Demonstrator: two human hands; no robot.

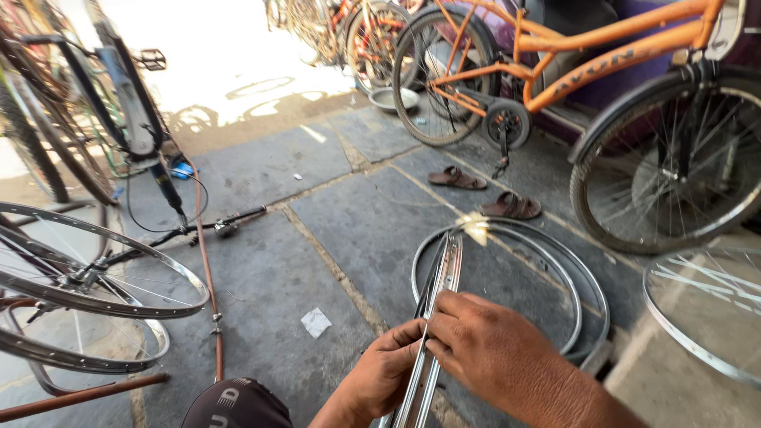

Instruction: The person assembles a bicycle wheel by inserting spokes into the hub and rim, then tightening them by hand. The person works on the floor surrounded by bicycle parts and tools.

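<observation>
A: Start at your left. What's over there?

B: A spoked wheel (pixel 87 273) lies flat beside you, with a second bare rim (pixel 79 345) under it and a rusty rod (pixel 208 277) running down the stone floor (pixel 261 269). A scrap of white paper (pixel 315 322) lies between the rod and your hands.

A: And your hands?

B: Your left hand (pixel 384 376) is pinched closed on the steel rim (pixel 440 317) you're holding upright and edge-on in front of you, thumb and fingers on its near edge. Your right hand (pixel 487 345) is wrapped over the same rim from the other side, fingers curled tight onto it. Both are holding; neither is slack.

A: What's past the rim?

B: Two more bare rims (pixel 555 269) lie stacked flat on the floor just behind it, a pair of brown sandals (pixel 483 192) beyond them, then the orange bicycle (pixel 587 71) and another spoked wheel (pixel 705 309) at your right.

A: What could go wrong here?

B: I'd judge the rim could twist or slip, since you're gripping only one short stretch of it and the far side rests near the stacked rims; if it rolls, it could knock into them. Your fingertips also sit right on the rim's thin metal edges, so a sudden slide could nick them.
</observation>
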